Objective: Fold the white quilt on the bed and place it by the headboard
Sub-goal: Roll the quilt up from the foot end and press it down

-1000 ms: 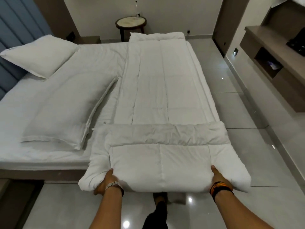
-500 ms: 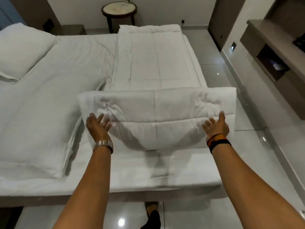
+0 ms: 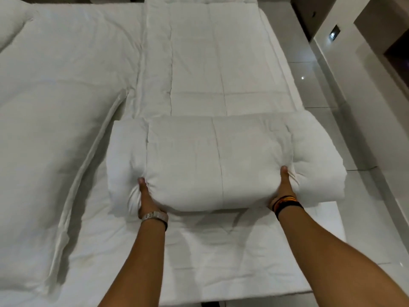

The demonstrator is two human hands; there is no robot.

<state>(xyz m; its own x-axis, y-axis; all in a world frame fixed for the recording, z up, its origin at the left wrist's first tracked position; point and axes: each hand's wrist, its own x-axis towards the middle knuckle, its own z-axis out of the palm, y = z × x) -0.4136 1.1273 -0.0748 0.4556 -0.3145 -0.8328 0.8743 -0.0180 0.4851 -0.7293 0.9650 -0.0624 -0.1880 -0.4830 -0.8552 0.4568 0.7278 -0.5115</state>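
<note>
The white quilt lies as a long strip down the right side of the bed, and its near end is folded over into a thick bundle. My left hand grips the bundle's near left edge, thumb on top and fingers tucked under. At the near right edge my right hand holds it the same way. Both sets of fingers are hidden under the fabric. The headboard is out of view.
A long white pillow lies on the left half of the bed, beside the quilt. A second pillow shows at the top left corner. Glossy tiled floor and a wall unit run along the right side.
The folded bundle has dropped flat onto the strip further up the bed. My hands went from open beside the raised fold to gripping its near edge. The camera moved closer and tilted down.
</note>
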